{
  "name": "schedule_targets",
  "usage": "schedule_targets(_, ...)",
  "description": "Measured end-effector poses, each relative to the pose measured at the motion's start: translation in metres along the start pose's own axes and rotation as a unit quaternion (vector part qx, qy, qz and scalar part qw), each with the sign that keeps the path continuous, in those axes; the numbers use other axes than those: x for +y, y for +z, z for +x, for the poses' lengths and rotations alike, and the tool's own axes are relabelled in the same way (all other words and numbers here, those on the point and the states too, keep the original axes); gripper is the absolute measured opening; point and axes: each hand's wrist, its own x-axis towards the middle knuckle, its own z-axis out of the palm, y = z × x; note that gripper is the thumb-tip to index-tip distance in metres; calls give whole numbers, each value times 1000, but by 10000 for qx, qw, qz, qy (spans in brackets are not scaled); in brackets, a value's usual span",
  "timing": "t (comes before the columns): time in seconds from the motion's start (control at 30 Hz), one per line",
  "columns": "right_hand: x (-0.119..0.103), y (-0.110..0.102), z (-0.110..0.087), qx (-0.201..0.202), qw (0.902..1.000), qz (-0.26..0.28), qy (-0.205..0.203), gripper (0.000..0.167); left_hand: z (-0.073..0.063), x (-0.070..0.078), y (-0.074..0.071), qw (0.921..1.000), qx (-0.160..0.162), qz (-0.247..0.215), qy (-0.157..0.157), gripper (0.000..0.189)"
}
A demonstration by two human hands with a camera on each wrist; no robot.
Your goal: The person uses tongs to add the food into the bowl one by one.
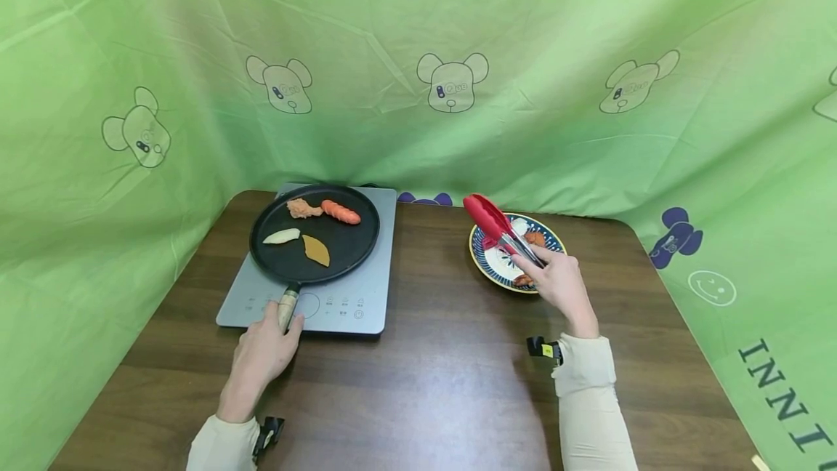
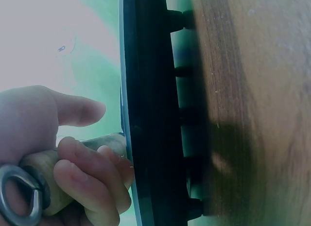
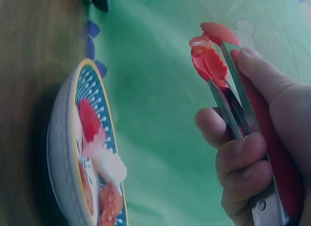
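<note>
I see the left hand [image 1: 261, 351] curled round the handle [image 1: 285, 308] at the near side of the pan [image 1: 346, 253], its thumb standing apart, probably to steady the pan on the cooktop [image 1: 369, 289] beneath; inside the pan lie a chicken piece [image 1: 304, 208], a sausage [image 1: 341, 212], a white slice [image 1: 281, 236] and a brown wedge [image 1: 317, 251]; well to the right of the pan, the right hand [image 1: 561, 286] grips the tongs [image 1: 495, 224] between fingers and thumb, tilted above the plate [image 1: 481, 262], likely so their red tips [image 3: 210, 64] clear the food [image 1: 535, 238] there; I cannot tell whether those tips pinch anything.
</note>
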Motion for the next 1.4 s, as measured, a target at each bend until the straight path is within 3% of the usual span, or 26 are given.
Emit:
schedule_targets(0.2,-10,7,2,-118,9991,392,-66,51,1,1,0,10000,9,9,22,63)
schedule_targets(0.37,-19,14,5,31,9993,203,-314,47,0,-1,1,10000,-5,0,-7,63)
schedule_targets(0.6,-33,27,9,249,9963,137,-809,28,0,-2,1,10000,3,31,-34,62)
schedule_targets(0.77,-45,35,11,107,9959,378,-810,22,1,-3,1,10000,-36,-4,-37,63)
schedule_targets(1.03,-57,46,13,-218,9962,561,-621,33,2,-3,2,10000,-32,32,-44,64)
schedule_targets(1.4,-75,58,14,-501,9933,801,-660,33,1,-2,2,9999,94,103,47,56)
